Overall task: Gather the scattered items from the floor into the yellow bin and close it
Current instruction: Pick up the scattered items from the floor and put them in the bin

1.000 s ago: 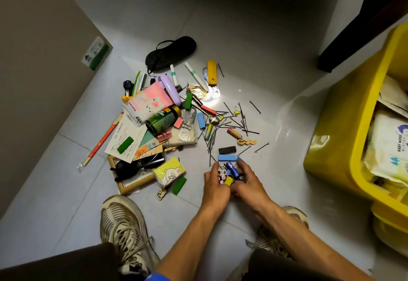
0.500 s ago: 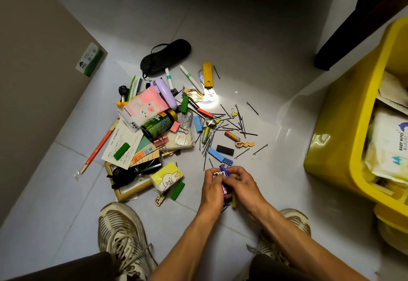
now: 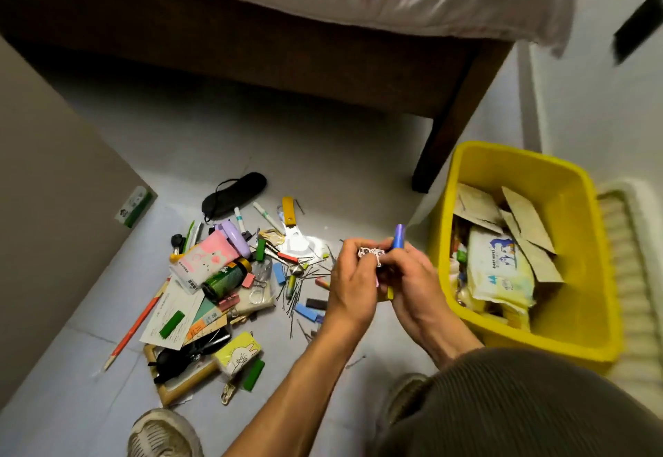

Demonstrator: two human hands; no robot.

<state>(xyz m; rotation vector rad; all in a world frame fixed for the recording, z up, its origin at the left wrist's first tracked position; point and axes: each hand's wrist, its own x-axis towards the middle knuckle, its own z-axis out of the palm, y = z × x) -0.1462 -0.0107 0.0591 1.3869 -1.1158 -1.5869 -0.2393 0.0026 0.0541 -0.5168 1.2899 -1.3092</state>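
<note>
Floor clutter beside yellow bin holding "BABY WIPES" pack

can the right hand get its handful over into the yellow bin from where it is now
Probably yes. The right hand, gripping a purple tube and small bits, is raised just left of the yellow bin, whose top is open with no lid on it. Nothing lies between them, though the left hand also holds the bundle.

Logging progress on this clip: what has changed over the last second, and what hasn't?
Both hands, the left hand and right hand, rose off the floor holding a handful of small items, a purple tube among them, nearer the yellow bin. The pile around the green can stayed put.
</note>
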